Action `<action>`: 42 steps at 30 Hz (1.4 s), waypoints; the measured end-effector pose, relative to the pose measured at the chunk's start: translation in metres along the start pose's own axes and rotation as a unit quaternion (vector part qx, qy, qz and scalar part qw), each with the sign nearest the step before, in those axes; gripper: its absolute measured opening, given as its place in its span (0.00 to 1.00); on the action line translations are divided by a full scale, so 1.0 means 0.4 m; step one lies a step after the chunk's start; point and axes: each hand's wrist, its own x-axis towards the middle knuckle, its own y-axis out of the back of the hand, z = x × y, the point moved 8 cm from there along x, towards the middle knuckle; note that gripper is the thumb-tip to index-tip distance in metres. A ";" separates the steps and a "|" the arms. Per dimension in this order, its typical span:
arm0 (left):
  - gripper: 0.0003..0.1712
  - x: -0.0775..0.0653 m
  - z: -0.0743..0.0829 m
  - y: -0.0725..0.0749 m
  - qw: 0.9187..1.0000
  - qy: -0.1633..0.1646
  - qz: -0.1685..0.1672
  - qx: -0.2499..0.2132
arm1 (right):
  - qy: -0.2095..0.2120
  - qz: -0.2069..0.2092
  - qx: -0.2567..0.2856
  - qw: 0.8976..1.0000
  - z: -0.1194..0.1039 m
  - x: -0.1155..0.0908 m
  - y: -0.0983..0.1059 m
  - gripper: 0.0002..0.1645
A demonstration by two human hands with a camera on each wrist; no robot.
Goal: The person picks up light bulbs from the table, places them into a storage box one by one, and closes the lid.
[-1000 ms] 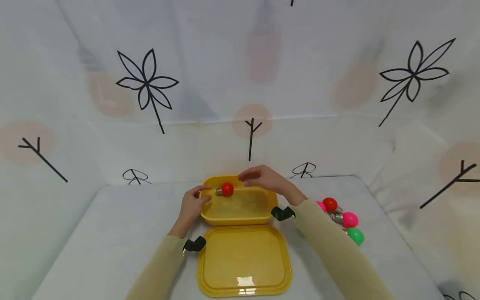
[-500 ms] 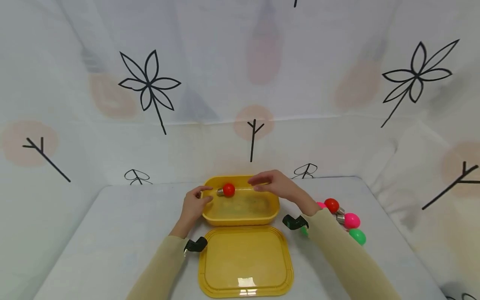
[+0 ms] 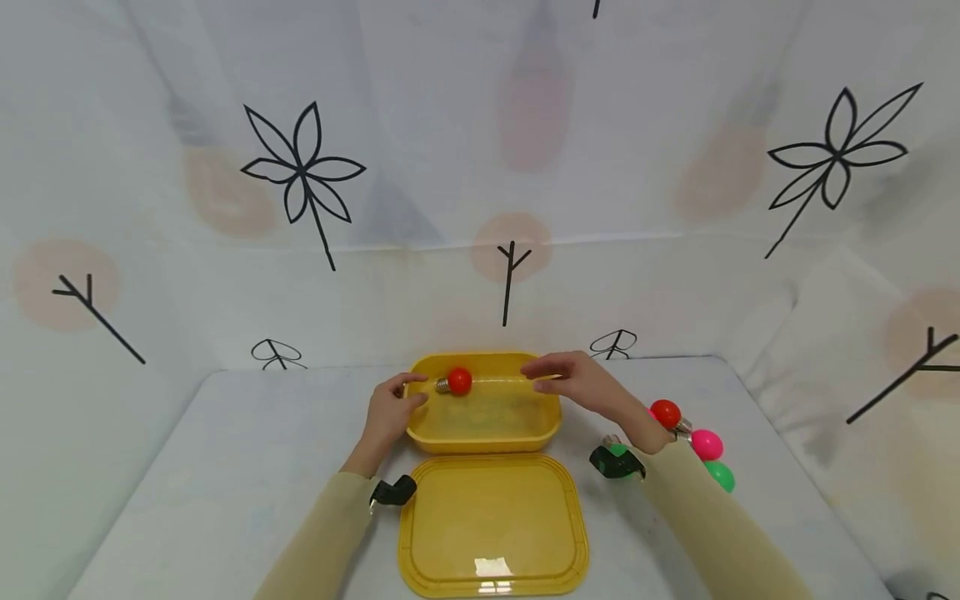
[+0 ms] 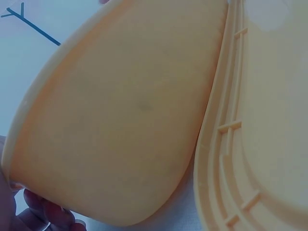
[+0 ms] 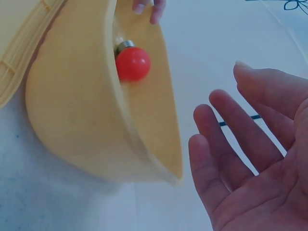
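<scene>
A yellow plastic box (image 3: 483, 443) stands at the table's middle, with one red light bulb (image 3: 460, 382) lying inside near its left end. My left hand (image 3: 387, 414) grips the box's left end, fingers over the rim; the left wrist view shows its curled fingertips (image 4: 57, 214) under the edge. My right hand (image 3: 581, 383) hovers over the right end of the box, its fingers spread loosely and holding nothing. From the right wrist, that palm (image 5: 274, 192) appears apart from the box wall.
A yellow lid (image 3: 495, 525) lies flat in front of the box. To the right is a group of bulbs: red (image 3: 664, 413), pink (image 3: 707, 445) and green (image 3: 721, 476), partly hidden by the right arm. A patterned cloth (image 3: 375, 308) hangs behind the table.
My right hand has moved to the right, from over the middle of the box to its right end. My left hand keeps its place on the box, and the red bulb stays inside.
</scene>
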 end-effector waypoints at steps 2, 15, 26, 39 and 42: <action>0.16 0.000 0.000 0.000 1.000 0.000 0.001 0.002 | 0.000 0.008 -0.008 1.000 0.004 -0.013 0.008 0.20; 0.14 0.000 0.009 0.001 1.000 -0.007 0.001 0.012 | -0.009 0.053 0.007 0.999 0.049 -0.111 0.063 0.21; 0.13 0.000 0.005 0.004 1.000 0.001 0.003 0.012 | -0.025 0.076 -0.022 0.997 0.078 -0.177 0.099 0.21; 0.13 -0.001 0.005 0.003 1.000 0.004 0.006 0.013 | -0.039 0.097 -0.039 0.994 0.109 -0.246 0.120 0.21; 0.13 0.001 0.002 0.002 1.000 0.003 0.004 0.009 | -0.049 0.097 -0.044 0.993 0.116 -0.257 0.117 0.21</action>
